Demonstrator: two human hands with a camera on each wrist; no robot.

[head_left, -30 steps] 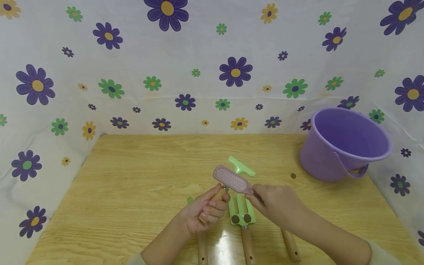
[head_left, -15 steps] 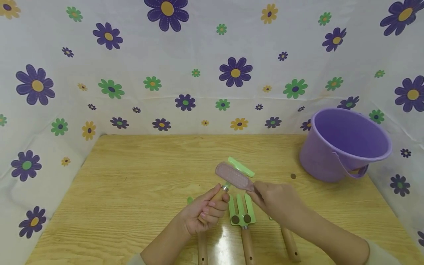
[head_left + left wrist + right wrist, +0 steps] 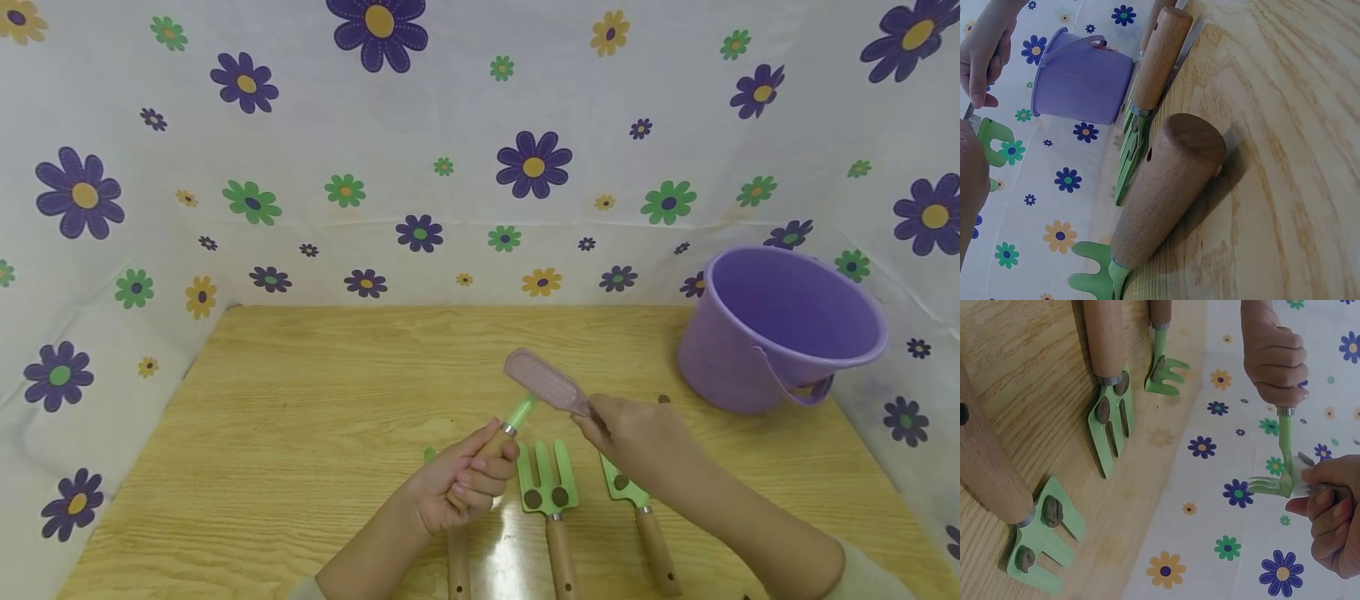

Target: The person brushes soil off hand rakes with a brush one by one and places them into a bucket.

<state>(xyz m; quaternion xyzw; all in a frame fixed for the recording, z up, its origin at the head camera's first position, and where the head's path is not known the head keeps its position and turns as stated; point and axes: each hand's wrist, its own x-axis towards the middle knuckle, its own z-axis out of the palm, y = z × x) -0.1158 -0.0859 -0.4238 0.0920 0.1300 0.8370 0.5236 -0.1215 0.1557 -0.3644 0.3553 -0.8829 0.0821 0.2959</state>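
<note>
My left hand (image 3: 465, 487) grips the wooden handle of a small garden rake with a green metal head (image 3: 1271, 485), raised above the table. A pinkish-mauve brush (image 3: 542, 377) with a dimpled back is pinched by its handle in my right hand (image 3: 641, 446). Its white bristles touch or nearly touch the rake's head in the right wrist view. In the head view the brush covers that head and only the green neck shows. Below the hands lie a three-tined fork (image 3: 551, 492), a second fork (image 3: 1044, 534) and a third green tool (image 3: 1163, 378), all wooden-handled.
Brown lumps (image 3: 1053, 511) sit on the heads of the lying tools. A purple bucket (image 3: 720, 358) stands at the table's far right. Near its base is a loose brown lump (image 3: 664, 399). A flowered cloth (image 3: 442, 92) hangs behind and along both sides.
The brush and my right hand have moved up and to the right, from the top of the rake's handle towards its head. The rake's neck now shows. My left hand stays nearly still.
</note>
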